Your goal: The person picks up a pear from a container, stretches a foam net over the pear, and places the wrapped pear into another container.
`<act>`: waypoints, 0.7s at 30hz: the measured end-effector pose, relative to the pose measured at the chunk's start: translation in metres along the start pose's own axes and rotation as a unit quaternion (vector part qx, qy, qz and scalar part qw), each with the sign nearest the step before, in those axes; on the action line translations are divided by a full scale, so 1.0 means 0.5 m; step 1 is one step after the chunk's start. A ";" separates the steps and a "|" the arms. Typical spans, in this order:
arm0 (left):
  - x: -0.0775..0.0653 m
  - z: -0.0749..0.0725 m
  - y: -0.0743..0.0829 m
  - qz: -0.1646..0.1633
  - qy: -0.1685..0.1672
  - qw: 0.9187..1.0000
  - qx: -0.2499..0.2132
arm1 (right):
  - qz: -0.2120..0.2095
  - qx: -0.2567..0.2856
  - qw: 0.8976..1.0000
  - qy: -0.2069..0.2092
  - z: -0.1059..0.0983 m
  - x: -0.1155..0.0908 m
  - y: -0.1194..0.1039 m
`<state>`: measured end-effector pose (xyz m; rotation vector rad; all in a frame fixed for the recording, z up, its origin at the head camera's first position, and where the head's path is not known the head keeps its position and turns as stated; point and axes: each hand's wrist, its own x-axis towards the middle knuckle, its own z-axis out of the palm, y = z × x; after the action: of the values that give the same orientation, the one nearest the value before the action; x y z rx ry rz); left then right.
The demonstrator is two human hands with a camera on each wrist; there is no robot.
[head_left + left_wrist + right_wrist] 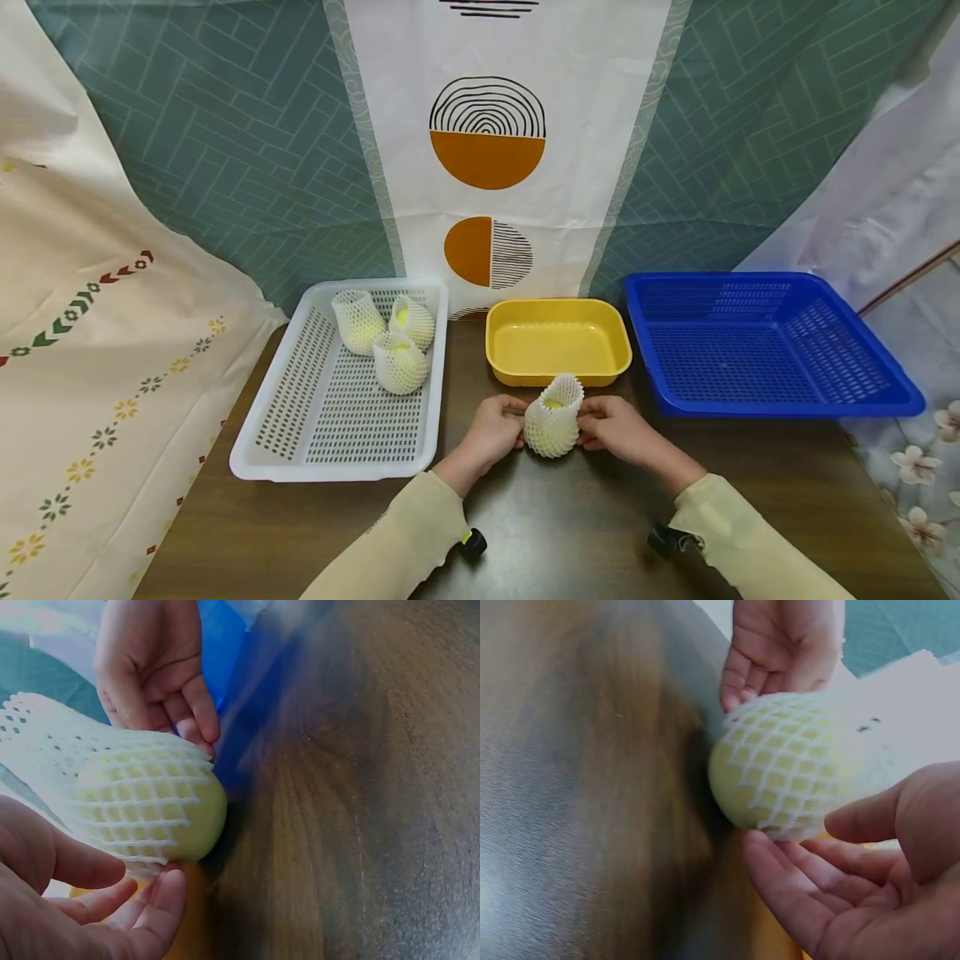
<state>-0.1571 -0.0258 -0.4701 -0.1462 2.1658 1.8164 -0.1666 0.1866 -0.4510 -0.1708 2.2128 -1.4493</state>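
Note:
A round pale yellow-green fruit [208, 829] stands on the table in a white foam net [551, 429], in front of the yellow basin. Its smooth lower end shows bare below the net in both wrist views, while the net's upper end rises open above the fruit. My left hand [495, 429] holds the net's lower edge on the left side, thumb and fingertips at the rim. On the opposite side my right hand [615, 427] holds the same edge between thumb and fingers.
At the left, a white basket [247, 442] holds three more netted fruits [400, 364]. The yellow basin [558, 343] stands just behind my hands. A blue basket [723, 354] is at the right on the brown table [555, 533]. Patterned cloth [247, 158] hangs behind.

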 end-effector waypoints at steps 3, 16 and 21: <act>0.005 0.003 -0.005 0.001 0.018 1.000 -0.005 | 0.001 0.008 1.000 0.026 0.005 -0.001 0.001; 0.008 0.005 -0.016 0.014 0.059 0.997 0.038 | -0.027 -0.013 0.996 0.088 0.010 0.003 0.012; 0.006 0.008 -0.018 0.022 0.074 0.993 0.089 | -0.035 -0.047 0.992 0.109 0.017 0.007 0.024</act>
<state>-0.1568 -0.0234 -0.4799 -0.1986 2.4400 1.6717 -0.1638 0.1835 -0.4655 -0.1265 2.4762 -1.4613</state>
